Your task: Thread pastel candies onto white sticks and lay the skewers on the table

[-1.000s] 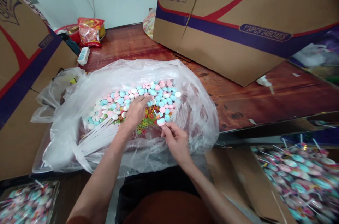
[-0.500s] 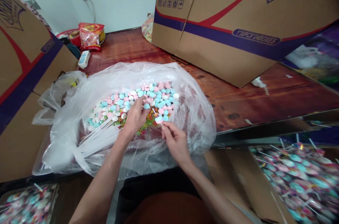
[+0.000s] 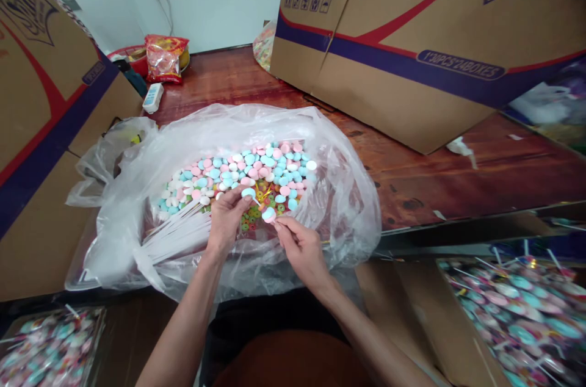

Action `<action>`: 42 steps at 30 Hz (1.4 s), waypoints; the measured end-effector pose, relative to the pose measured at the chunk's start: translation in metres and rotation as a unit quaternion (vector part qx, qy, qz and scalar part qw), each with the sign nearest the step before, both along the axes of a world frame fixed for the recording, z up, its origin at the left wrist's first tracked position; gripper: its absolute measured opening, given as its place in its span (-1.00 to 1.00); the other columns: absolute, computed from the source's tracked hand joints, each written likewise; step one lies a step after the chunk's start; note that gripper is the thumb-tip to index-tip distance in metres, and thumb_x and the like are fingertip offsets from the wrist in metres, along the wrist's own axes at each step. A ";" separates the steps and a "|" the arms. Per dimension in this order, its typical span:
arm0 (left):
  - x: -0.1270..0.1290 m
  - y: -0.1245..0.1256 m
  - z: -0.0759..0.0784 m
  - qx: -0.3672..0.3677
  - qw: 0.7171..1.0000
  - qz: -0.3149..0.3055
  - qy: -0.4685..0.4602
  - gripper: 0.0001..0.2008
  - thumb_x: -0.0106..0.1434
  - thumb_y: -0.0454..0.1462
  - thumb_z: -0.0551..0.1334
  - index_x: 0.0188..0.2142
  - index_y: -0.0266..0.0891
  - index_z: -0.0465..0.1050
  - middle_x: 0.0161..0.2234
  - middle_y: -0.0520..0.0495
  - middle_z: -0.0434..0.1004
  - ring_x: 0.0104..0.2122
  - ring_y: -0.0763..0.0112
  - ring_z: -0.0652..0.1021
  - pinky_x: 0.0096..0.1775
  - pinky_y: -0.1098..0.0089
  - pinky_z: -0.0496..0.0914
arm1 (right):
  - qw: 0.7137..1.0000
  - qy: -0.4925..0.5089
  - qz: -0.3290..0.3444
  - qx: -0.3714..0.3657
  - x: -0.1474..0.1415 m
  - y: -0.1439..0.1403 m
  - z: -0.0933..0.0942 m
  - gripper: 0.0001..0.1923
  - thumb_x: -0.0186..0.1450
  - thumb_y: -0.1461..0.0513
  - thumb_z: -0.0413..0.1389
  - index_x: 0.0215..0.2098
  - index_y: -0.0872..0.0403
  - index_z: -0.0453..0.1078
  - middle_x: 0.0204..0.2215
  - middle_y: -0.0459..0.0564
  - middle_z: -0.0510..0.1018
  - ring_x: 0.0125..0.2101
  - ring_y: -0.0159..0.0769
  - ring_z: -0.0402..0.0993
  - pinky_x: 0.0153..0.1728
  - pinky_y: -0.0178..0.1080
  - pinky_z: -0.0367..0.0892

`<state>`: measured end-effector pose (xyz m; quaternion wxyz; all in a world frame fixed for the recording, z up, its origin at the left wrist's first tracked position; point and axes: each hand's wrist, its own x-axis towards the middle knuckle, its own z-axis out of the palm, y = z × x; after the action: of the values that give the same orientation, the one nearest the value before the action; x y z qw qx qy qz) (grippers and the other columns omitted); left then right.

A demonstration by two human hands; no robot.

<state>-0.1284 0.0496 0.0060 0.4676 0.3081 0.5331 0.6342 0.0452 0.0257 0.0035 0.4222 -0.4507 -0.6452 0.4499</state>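
A clear plastic bag [image 3: 339,191] lies open in front of me, filled with several round pastel candies [image 3: 256,164] in blue, pink and white, small coloured ring candies [image 3: 256,216] and a bundle of white sticks [image 3: 176,234]. My left hand [image 3: 226,219] pinches a blue candy disc [image 3: 248,193] at its fingertips, just above the ring candies. My right hand [image 3: 297,246] holds a stick topped with a pink-and-blue candy [image 3: 269,214], close to the left hand's disc.
Large cardboard cartons stand at the back right [image 3: 412,39] and left [image 3: 41,100] on the red-brown wooden table [image 3: 458,173]. A red snack bag [image 3: 165,57] and a white power strip [image 3: 152,97] lie far back. Trays of wrapped lollipops sit at lower right [image 3: 513,307] and lower left [image 3: 46,350].
My left hand has drawn back from the candy pile toward me with a blue disc in its fingers. My right hand stayed near, still holding the stick candy.
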 end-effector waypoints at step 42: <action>0.027 -0.004 0.010 0.059 0.916 -0.024 0.397 -0.75 0.30 -0.34 0.22 -0.08 -0.13 0.61 -0.16 -0.11 0.62 -0.19 0.26 0.58 -0.08 0.27 0.43 | 0.992 -0.031 -0.113 -0.036 0.019 0.012 0.005 -0.68 0.36 0.13 0.02 -0.54 0.05 0.27 -0.63 -0.17 0.32 -0.58 -0.41 0.23 -0.50 -0.34 0.13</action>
<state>-0.1016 0.0460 0.0164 0.2136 0.5742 0.6286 0.4791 0.0647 0.0373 0.0083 0.4338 -0.5491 -0.5866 0.4077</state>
